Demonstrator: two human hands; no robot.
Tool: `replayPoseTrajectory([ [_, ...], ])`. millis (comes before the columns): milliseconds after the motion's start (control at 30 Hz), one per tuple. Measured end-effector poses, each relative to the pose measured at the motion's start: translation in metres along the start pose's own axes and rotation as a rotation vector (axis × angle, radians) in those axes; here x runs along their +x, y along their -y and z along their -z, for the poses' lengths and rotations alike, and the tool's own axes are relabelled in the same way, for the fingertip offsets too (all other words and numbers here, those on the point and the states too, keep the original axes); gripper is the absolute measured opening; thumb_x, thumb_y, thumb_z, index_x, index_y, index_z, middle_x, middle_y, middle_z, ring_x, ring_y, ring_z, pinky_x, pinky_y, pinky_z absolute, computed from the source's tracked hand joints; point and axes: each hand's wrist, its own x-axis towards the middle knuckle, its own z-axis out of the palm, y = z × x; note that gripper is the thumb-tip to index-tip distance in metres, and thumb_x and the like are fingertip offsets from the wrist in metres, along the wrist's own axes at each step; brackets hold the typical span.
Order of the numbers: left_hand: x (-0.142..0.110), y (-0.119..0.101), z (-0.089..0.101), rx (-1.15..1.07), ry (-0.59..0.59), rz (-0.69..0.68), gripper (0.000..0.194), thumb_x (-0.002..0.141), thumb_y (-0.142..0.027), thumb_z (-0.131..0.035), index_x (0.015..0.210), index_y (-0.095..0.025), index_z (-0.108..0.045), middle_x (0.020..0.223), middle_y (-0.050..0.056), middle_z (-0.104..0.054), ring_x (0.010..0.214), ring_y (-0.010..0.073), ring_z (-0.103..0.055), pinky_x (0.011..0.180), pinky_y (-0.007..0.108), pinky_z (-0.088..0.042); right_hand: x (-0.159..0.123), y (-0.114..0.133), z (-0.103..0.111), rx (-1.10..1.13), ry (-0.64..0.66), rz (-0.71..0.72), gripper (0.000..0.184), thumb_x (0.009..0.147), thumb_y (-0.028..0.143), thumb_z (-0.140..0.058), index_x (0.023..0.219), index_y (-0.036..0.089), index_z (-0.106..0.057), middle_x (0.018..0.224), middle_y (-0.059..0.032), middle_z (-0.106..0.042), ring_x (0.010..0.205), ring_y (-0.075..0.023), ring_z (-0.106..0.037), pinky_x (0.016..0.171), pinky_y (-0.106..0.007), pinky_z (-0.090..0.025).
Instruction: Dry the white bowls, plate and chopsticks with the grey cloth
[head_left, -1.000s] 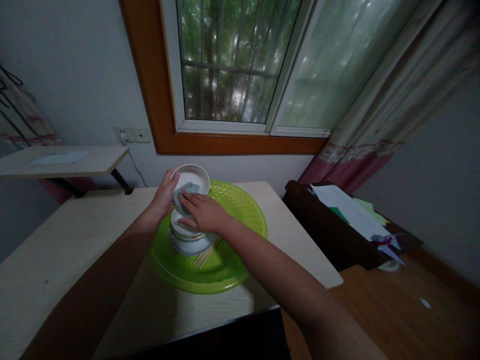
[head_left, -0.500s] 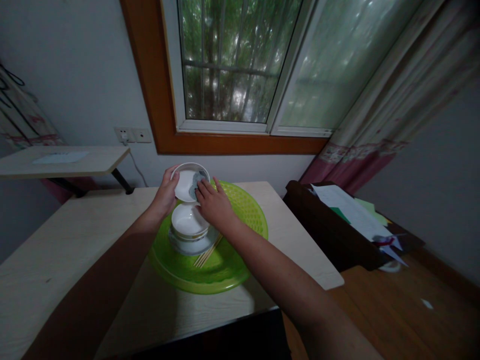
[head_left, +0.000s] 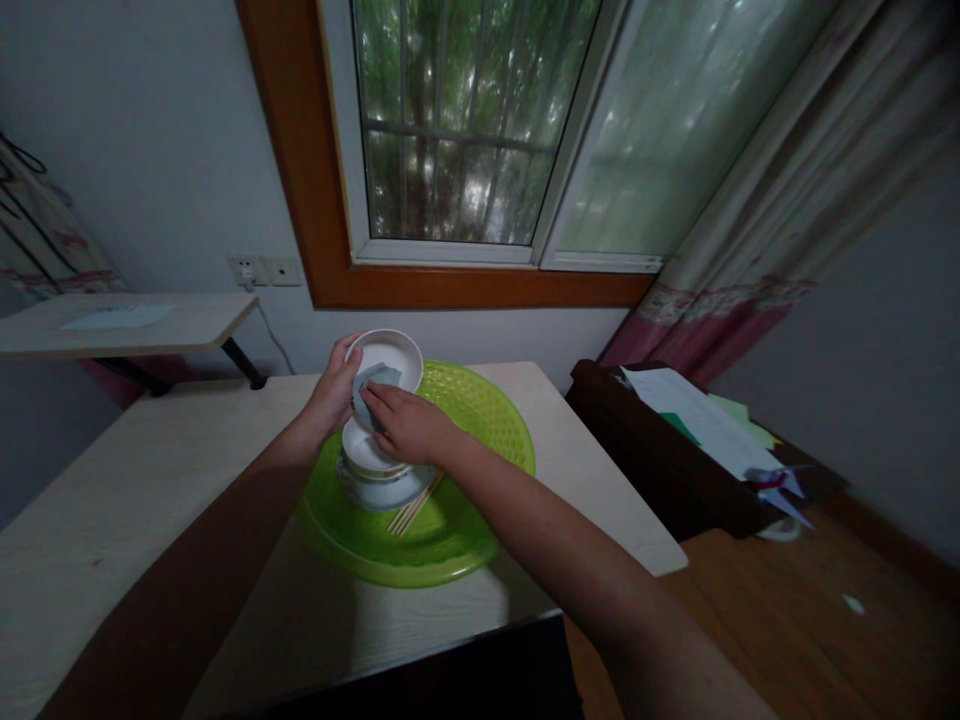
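Bowl point(head_left: 401, 350) gripped in left hand point(head_left: 334, 388), cloth point(head_left: 369, 393) inside beneath right hand's point(head_left: 409, 425) fingers

The round white bowl point(head_left: 391, 347) tilts, open side toward the camera, raised over the green tray's point(head_left: 491, 420) 11 o'clock edge. Crumpled grey-blue cloth point(head_left: 381, 374) lies inside, toward its 7 o'clock.

Dim room here, cool daylight coming through the window point(head_left: 465, 130); a soft shadow falls on the near edge of the table point(head_left: 600, 480), corners go dark, outer lines stretch wide, and fine detail looks soft.
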Motion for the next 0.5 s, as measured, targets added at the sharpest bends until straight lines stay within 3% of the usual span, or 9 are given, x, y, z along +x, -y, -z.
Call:
replayPoseTrajectory([
  [100, -0.0012, 0.0004, -0.0008, -0.016, 0.038, 0.048, 0.046, 0.09, -0.049, -0.063, 0.129, -0.027, -0.052, 0.114, 0.006, -0.068, 0.096, 0.0206, -0.067, 0.084, 0.033, -0.054, -0.0004, 0.0002, -0.0027, -0.006, -0.009, -0.018, 0.071, 0.093, 0.03, -0.058, 0.154, 0.005, -0.032, 0.158, -0.0264, -0.039, 0.144, -0.0306, -0.044, 0.119, -0.047, -0.038],
  [333, -0.0013, 0.0036, -0.0021, -0.05, 0.079, 0.067, 0.041, 0.09, -0.047, -0.065, 0.126, -0.028, -0.055, 0.119, 0.006, -0.067, 0.105, 0.019, -0.066, 0.093, 0.032, -0.054, 0.0001, 0.0039, -0.0037, -0.066, -0.025, -0.068, 0.071, 0.096, 0.037, -0.059, 0.153, 0.004, -0.034, 0.16, -0.0241, -0.038, 0.146, -0.032, -0.043, 0.123, -0.049, -0.033],
  [500, 0.0001, 0.0044, 0.0, -0.07, 0.046, 0.063, 0.042, 0.09, -0.049, -0.066, 0.125, -0.028, -0.055, 0.119, 0.006, -0.068, 0.108, 0.0209, -0.067, 0.095, 0.035, -0.055, 0.0047, 0.0027, -0.0004, -0.104, -0.038, -0.075, 0.063, 0.1, 0.043, -0.056, 0.15, 0.007, -0.041, 0.158, -0.0215, -0.042, 0.141, -0.0305, -0.049, 0.119, -0.046, -0.038],
])
